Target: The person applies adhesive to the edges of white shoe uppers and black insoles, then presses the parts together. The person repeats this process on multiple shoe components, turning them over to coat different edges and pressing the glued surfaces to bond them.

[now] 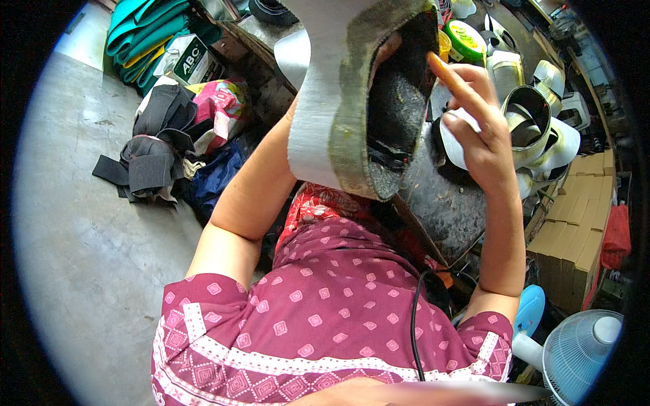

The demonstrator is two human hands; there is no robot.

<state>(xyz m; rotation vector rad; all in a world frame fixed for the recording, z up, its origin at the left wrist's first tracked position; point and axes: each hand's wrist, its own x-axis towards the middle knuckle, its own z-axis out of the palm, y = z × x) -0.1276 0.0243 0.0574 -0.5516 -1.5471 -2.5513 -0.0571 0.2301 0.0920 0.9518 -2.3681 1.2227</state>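
Observation:
A large curved shell [318,128], silvery outside with a dark, rough lining and a yellowish smeared band along its edge, is held up in front of me. My left hand [387,54] supports it from the far side; only a bit of the fingers shows past the edge, the rest hidden behind the shell. My right hand [479,132] is beside the shell's right edge, index finger stretched out with its tip stained orange-brown and close to the lining. Its thumb is bent, the other fingers are partly curled, and nothing is gripped. Whether the fingertip touches the lining I cannot tell.
Right of the shell, a dark, stained worktop [453,216] carries several similar silvery curved pieces [528,122] and a round green-rimmed tub [466,39]. Stacked cardboard pieces [572,216] and a fan [582,352] stand at right. Dark cloth strips [159,139] and green folded sheets [145,30] lie at left.

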